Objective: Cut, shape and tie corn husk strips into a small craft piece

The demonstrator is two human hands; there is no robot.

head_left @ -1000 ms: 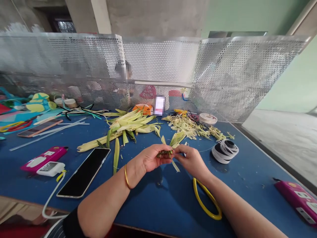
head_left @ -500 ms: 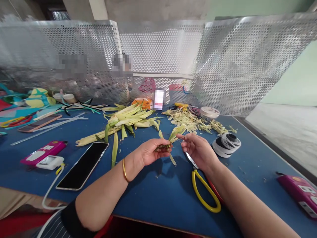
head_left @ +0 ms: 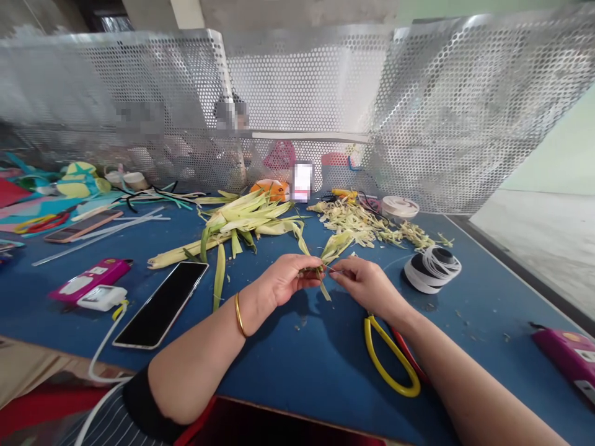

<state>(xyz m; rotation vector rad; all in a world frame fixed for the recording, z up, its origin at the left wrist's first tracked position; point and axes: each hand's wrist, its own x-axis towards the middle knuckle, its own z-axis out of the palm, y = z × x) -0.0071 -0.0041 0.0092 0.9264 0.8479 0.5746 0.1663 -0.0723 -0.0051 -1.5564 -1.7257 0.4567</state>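
Note:
My left hand (head_left: 292, 277) is closed around a small bundle of corn husk strips (head_left: 338, 243), with pale leaf ends fanning out above and a narrow strip hanging below. Close to its right, my right hand (head_left: 365, 280) pinches a thin strand (head_left: 329, 268) that runs to the bundle; whether it is thread or wire I cannot tell. Scissors (head_left: 390, 365) with yellow and red handles lie under my right wrist, their blades mostly hidden. A larger pile of corn husks (head_left: 242, 220) lies beyond my left hand.
Shredded husk pieces (head_left: 348, 220) lie at the back, and a spool of white cord (head_left: 432, 269) stands at right. A black-screened phone (head_left: 162, 303), a magenta power bank (head_left: 93, 279) and its white cable are at left. A perforated metal screen (head_left: 302, 80) borders the blue table (head_left: 288, 359).
My right hand has turned and lowered slightly, bringing its pinched fingers closer to the bundle. My left hand keeps its hold on the husks. The view has shifted slightly.

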